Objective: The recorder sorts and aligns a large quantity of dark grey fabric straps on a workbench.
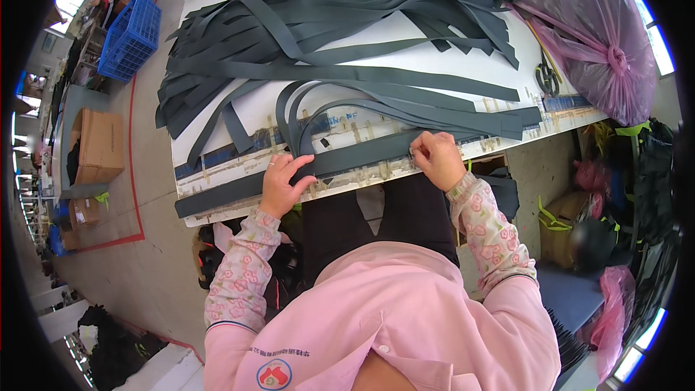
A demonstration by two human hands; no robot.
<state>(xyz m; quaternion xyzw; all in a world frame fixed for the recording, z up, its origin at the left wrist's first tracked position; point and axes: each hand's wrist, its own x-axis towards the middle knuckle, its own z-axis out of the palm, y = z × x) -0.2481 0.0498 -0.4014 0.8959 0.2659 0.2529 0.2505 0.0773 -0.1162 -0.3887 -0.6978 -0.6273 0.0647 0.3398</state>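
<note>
A long dark grey-green fabric strip lies along the near edge of the white table, running from its left corner up to the right. My left hand rests on this strip, thumb and forefinger spread apart, beside the bend of several looped strips. Farther right, my right hand has its fingers curled in a pinch at the strip's near edge; the fingertips are partly hidden. Behind my hands, a large heap of similar strips covers the far part of the table, some ends trailing toward me.
Black-handled scissors lie at the table's right, next to a tied pink plastic bag. The white table carries worn tape marks near its front edge. A blue crate and a cardboard box stand off to the left.
</note>
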